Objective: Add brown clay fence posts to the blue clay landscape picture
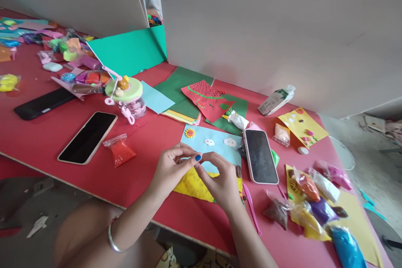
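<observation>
From my head camera, my left hand [171, 166] and right hand [221, 180] meet fingertip to fingertip, pinching something too small to make out, over the blue card [213, 144] and yellow clay [196, 186] on the red table [150, 134].

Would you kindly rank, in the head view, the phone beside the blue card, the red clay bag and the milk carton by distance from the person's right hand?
1. Pink-cased phone, just to the right of the right hand, beside the light blue card.
2. Small red clay bag, across to the left, past the left hand.
3. White-and-green milk carton, far right, by the wall.
</observation>
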The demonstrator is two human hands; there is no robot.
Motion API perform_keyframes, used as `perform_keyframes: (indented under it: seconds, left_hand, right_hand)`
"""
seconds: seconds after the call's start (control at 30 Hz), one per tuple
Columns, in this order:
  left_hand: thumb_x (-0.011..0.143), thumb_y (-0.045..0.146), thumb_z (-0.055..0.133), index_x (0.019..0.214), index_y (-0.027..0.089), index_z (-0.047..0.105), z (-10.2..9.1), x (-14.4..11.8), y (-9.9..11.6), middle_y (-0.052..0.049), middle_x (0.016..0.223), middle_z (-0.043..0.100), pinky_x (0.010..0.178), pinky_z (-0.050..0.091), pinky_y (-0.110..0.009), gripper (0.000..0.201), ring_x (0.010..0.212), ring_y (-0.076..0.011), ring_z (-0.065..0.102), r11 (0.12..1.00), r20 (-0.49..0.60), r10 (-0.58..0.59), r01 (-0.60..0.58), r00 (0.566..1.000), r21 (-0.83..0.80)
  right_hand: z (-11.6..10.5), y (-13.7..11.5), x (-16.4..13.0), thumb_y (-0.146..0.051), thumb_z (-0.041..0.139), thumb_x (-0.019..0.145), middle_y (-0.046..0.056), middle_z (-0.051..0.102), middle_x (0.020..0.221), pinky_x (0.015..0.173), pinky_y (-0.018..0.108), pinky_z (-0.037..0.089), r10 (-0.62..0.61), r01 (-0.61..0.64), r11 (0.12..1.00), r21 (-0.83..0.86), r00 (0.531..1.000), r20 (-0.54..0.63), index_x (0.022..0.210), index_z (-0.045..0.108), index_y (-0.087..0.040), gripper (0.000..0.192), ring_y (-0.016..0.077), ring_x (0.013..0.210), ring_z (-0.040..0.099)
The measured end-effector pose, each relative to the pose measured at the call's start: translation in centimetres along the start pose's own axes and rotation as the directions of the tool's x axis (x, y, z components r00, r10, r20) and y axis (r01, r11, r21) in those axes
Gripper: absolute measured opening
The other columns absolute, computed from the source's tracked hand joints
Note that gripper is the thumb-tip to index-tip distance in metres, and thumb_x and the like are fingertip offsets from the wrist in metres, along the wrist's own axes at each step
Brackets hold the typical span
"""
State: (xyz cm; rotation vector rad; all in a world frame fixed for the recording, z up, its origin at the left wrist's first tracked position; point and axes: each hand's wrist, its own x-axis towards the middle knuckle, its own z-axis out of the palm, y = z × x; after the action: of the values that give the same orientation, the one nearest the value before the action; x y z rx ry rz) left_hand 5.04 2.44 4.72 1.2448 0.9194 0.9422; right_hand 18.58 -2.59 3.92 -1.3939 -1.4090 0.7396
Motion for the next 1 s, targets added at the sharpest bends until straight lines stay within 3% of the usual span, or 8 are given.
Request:
perform_keyframes:
  seconds: [0.13, 0.23, 0.33, 0.47, 0.6, 0.77, 0.87, 1.0]
  left_hand:
    - [0.074, 0.039, 0.073, 0.069, 0.015, 0.07, 0.2, -0.2, 0.0, -0.004, 0.074, 0.059, 0.062, 0.051, -0.022, 0.025, 0.073, -0.014, 0.06, 0.998, -0.032, 0.048, -0.048, 0.998, 0.027]
    - [0.076, 0.04, 0.071, 0.075, 0.016, 0.071, 0.2, 0.0, 0.0, -0.006, 0.085, 0.063, 0.06, 0.05, -0.021, 0.023, 0.077, -0.0144, 0.061, 0.996, -0.029, 0.079, -0.078, 0.996, 0.054]
    - [0.078, 0.041, 0.069, 0.09, 0.019, 0.074, -0.4, 0.3, 0.0, -0.009, 0.1, 0.066, 0.062, 0.051, -0.022, 0.026, 0.084, -0.0164, 0.063, 0.985, 0.045, 0.08, -0.085, 0.996, 0.147]
    - [0.075, 0.04, 0.072, 0.077, 0.018, 0.074, -1.3, 0.7, 0.2, -0.008, 0.094, 0.067, 0.066, 0.051, -0.025, 0.022, 0.086, -0.0186, 0.064, 0.963, 0.129, 0.048, -0.08, 0.991, 0.259]
    - [0.074, 0.039, 0.073, 0.069, 0.017, 0.072, -1.3, 0.8, 0.1, -0.006, 0.086, 0.066, 0.066, 0.051, -0.024, 0.022, 0.081, -0.0165, 0.063, 0.963, 0.078, 0.067, -0.084, 0.995, 0.256]
    - [0.075, 0.041, 0.071, 0.074, 0.016, 0.074, -0.8, 0.7, -0.3, -0.008, 0.085, 0.065, 0.064, 0.05, -0.023, 0.025, 0.081, -0.0171, 0.062, 0.976, 0.04, 0.107, -0.112, 0.993, 0.188]
    - [0.078, 0.043, 0.069, 0.082, 0.017, 0.074, -0.7, 0.5, -0.3, -0.009, 0.091, 0.065, 0.064, 0.051, -0.023, 0.027, 0.084, -0.0176, 0.062, 0.978, 0.071, 0.115, -0.125, 0.991, 0.167]
    - [0.082, 0.039, 0.066, 0.111, 0.022, 0.068, -1.0, 0.3, 0.3, -0.007, 0.096, 0.068, 0.066, 0.052, -0.022, 0.034, 0.086, -0.0165, 0.063, 0.967, 0.097, 0.126, -0.144, 0.987, 0.211]
  right_hand:
    - [0.1, -0.3, 0.0, -0.034, 0.058, 0.087, 0.005, 0.07, 0.078, 0.068, 0.029, 0.051, -0.023, 0.023, 1.0, -0.019, 0.999, 0.023, 0.082, 0.068, -0.021, 0.017, 0.0186, 0.074, 0.065]
    - [0.0, -0.2, -0.1, -0.033, 0.058, 0.088, 0.005, 0.07, 0.079, 0.068, 0.028, 0.051, -0.022, 0.023, 1.0, -0.012, 0.999, 0.044, 0.081, 0.068, -0.02, 0.018, 0.0183, 0.072, 0.065]
    - [-0.1, -0.1, -0.1, -0.034, 0.059, 0.087, 0.005, 0.07, 0.079, 0.069, 0.029, 0.051, -0.023, 0.024, 1.0, -0.019, 0.999, 0.049, 0.081, 0.069, -0.021, 0.017, 0.0184, 0.073, 0.065]
    - [-0.2, 0.0, -0.1, -0.033, 0.058, 0.087, 0.005, 0.07, 0.079, 0.068, 0.028, 0.051, -0.032, 0.035, 0.998, -0.046, 0.998, 0.055, 0.082, 0.07, -0.021, 0.017, 0.0183, 0.073, 0.065]
    - [-0.1, 0.0, 0.0, -0.035, 0.062, 0.084, 0.005, 0.071, 0.079, 0.069, 0.029, 0.052, 0.021, -0.017, 0.999, -0.049, 0.996, 0.081, 0.082, 0.069, -0.021, 0.016, 0.0193, 0.073, 0.066]
    - [-0.2, 0.2, -0.1, -0.037, 0.065, 0.082, 0.006, 0.072, 0.082, 0.073, 0.03, 0.051, 0.062, -0.066, 0.997, 0.05, 0.996, 0.069, 0.085, 0.07, -0.02, 0.019, 0.0201, 0.078, 0.066]
    - [-0.1, 0.6, -0.1, -0.038, 0.063, 0.084, 0.006, 0.072, 0.083, 0.074, 0.03, 0.051, 0.084, -0.092, 0.987, 0.131, 0.994, 0.066, 0.085, 0.07, -0.02, 0.02, 0.0199, 0.08, 0.066]
    - [-0.1, 0.7, -0.2, -0.038, 0.061, 0.086, 0.005, 0.072, 0.083, 0.073, 0.029, 0.05, 0.081, -0.09, 0.981, 0.172, 0.995, 0.06, 0.084, 0.07, -0.019, 0.021, 0.0191, 0.08, 0.067]
